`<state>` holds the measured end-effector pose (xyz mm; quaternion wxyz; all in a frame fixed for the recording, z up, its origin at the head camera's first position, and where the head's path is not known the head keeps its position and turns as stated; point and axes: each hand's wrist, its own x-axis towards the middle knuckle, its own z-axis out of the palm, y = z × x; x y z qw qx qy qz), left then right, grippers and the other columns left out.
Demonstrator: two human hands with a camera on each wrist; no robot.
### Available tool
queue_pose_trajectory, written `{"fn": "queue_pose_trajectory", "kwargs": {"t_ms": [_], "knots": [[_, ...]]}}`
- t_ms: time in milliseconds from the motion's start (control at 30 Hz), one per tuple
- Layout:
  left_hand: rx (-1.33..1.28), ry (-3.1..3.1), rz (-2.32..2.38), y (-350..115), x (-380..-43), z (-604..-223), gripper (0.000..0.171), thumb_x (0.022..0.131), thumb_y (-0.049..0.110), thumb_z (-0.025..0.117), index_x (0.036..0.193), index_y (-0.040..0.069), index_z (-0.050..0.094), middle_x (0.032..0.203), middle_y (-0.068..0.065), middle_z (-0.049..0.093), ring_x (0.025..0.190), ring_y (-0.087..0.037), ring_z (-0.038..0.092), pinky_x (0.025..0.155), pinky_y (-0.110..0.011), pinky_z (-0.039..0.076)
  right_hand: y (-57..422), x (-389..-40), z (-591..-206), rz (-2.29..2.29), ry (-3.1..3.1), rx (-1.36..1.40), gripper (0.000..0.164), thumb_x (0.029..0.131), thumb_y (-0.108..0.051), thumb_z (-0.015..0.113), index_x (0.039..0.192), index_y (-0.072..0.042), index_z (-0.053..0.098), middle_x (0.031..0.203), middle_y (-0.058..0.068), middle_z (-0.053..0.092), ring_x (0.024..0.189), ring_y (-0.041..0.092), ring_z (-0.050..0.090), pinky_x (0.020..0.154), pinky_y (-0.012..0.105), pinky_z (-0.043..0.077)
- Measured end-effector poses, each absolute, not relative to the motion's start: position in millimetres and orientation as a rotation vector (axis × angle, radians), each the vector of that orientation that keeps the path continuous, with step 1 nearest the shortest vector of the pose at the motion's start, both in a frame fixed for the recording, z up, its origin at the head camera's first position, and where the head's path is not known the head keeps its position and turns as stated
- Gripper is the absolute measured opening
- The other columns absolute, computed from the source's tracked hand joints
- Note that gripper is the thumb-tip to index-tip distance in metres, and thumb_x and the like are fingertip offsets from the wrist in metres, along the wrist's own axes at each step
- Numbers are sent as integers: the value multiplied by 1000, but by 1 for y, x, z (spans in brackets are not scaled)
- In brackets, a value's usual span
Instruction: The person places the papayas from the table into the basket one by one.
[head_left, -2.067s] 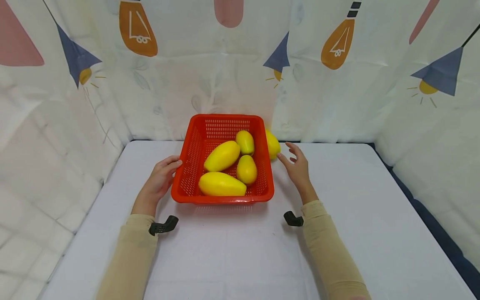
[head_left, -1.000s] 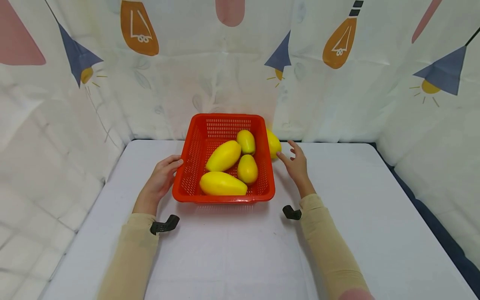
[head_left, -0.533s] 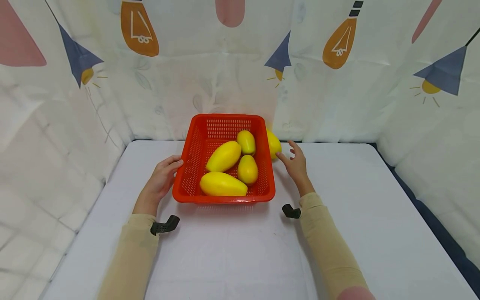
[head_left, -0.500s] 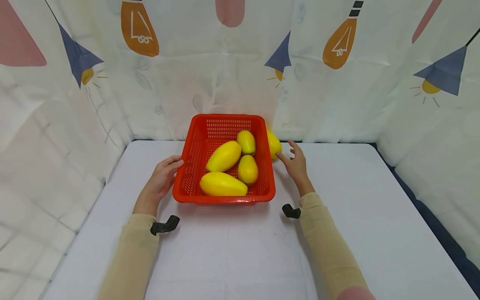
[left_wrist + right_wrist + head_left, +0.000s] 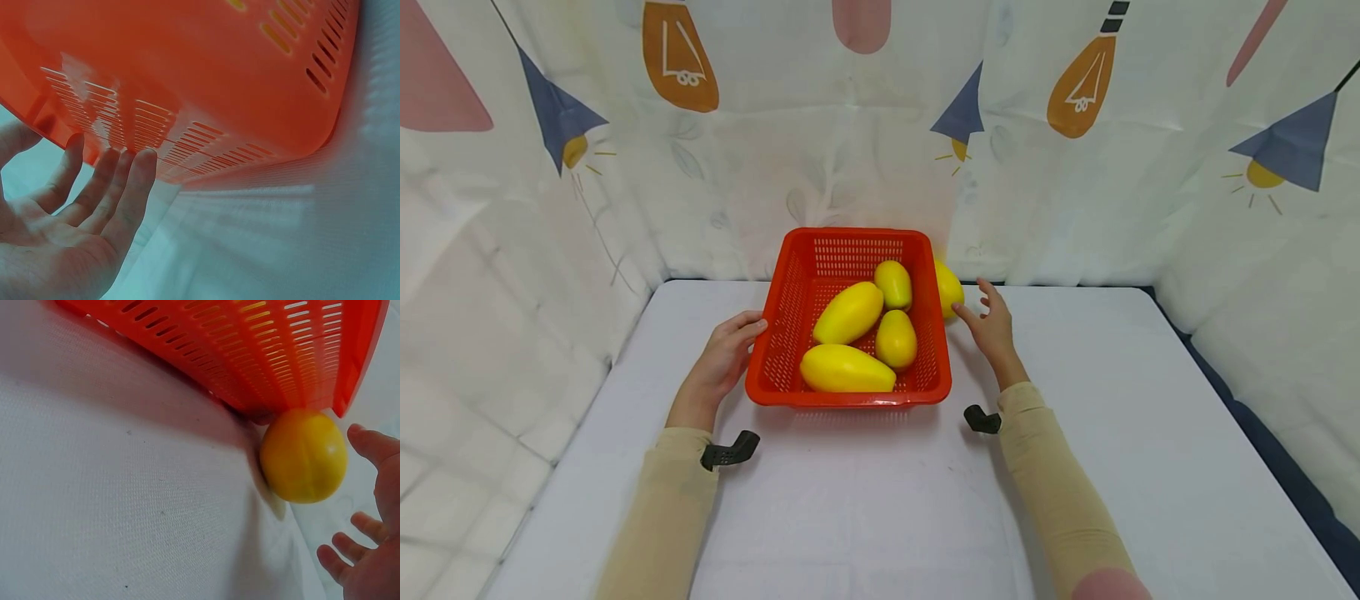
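A red slotted plastic basket (image 5: 848, 400) stands toward the back of the white table. Inside lie several yellow fruits: two long mango-shaped ones (image 5: 847, 369) and two smaller rounded ones (image 5: 896, 340). My left hand (image 5: 721, 358) holds the basket's left rim, thumb on the edge; in the left wrist view its fingertips (image 5: 147, 159) press on the slotted outer wall. Another yellow fruit (image 5: 304, 456) rests on the table against the basket's right side, partly hidden by the rim in the head view. Beside it my right hand (image 5: 995, 333) is spread, holding nothing, its thumb close to the fruit.
The white-covered table (image 5: 880, 517) ends just behind the basket, where a patterned cloth curtain (image 5: 880, 150) hangs. Dark fabric (image 5: 1285, 458) shows along the right edge. Black wrist mounts (image 5: 730, 450) stick out from both sleeves.
My right hand has shifted slightly forward beside the loose fruit. The left hand, basket and fruits keep their places, apart from a slight shift of the whole view.
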<state>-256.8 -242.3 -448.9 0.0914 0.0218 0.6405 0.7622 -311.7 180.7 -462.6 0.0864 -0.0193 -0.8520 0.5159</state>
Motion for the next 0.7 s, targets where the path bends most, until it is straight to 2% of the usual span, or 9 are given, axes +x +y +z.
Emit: {"fn": "queue_pose_trajectory", "kwargs": {"t_ms": [267, 467, 700], "knots": [[61, 1907, 2255, -243, -256, -449, 18, 98, 28, 57, 110, 15, 58, 103, 7, 63, 104, -10, 55, 85, -24, 49, 179, -314, -462, 1543, -2548, -51, 73, 90, -35, 67, 150, -14, 31, 154, 14, 34, 138, 37, 37, 110, 51, 36], [52, 1923, 2250, -243, -257, -448, 15, 97, 29, 57, 107, 18, 60, 102, 8, 64, 104, -10, 56, 85, -25, 50, 179, -317, -464, 1540, -2559, -49, 73, 90, -36, 67, 151, -15, 30, 154, 14, 34, 138, 36, 37, 110, 50, 37], [52, 1906, 2253, -242, -256, -448, 17, 97, 29, 57, 109, 16, 58, 102, 7, 63, 104, -11, 55, 85, -24, 50, 179, -319, -467, 1530, -2571, -49, 74, 91, -37, 66, 151, -15, 30, 155, 13, 33, 138, 35, 37, 110, 50, 36]]}}
